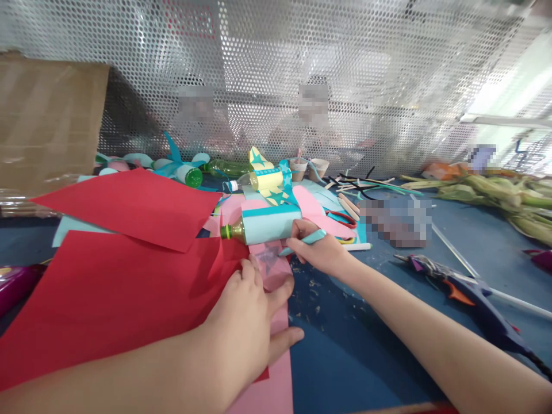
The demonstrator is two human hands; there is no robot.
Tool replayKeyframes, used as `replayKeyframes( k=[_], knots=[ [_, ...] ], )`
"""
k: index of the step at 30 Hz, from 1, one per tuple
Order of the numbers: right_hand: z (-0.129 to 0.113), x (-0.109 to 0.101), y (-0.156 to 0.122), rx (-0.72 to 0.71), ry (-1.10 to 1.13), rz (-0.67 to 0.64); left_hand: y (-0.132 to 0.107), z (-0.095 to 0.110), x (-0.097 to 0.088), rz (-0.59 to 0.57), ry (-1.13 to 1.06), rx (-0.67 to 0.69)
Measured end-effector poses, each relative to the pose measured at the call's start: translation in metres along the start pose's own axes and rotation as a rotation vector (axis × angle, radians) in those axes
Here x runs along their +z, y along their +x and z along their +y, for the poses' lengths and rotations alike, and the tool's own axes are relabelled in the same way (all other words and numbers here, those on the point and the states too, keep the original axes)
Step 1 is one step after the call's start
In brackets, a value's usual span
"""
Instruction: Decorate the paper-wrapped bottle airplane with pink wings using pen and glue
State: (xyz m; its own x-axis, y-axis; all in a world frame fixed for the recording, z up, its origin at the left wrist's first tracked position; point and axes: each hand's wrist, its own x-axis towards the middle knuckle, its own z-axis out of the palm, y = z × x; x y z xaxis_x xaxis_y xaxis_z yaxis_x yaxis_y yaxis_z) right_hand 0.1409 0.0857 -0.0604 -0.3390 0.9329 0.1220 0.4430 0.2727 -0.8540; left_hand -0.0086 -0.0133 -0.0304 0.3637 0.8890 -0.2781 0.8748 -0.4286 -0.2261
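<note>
Right grip (322, 252) holds a slim, light-blue pen (315, 236), slanting over pink paper (278, 379).

Cardboard (52, 115) stood upper left; mesh (267, 57) spanned the top; leaves (483, 198) lay far right; glue gun (485, 307) lay lower right.

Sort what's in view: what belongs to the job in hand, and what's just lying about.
In use:
blue pen, held in the right hand
pink paper, under the left hand
faint star shape, by the pen's tip

Lying about, it seems:
glue gun
cups
cardboard
wrapped bottle, close to the right hand
red paper, beside the left hand
</note>
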Motion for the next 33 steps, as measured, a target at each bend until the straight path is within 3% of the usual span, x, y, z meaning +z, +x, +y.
replayKeyframes(
  k=[33],
  knots=[
    [-0.0053,-0.0042,-0.0018,0.027,-0.037,-0.035,0.0011,-0.0003,0.0066,0.092,-0.001,0.013]
  ],
)
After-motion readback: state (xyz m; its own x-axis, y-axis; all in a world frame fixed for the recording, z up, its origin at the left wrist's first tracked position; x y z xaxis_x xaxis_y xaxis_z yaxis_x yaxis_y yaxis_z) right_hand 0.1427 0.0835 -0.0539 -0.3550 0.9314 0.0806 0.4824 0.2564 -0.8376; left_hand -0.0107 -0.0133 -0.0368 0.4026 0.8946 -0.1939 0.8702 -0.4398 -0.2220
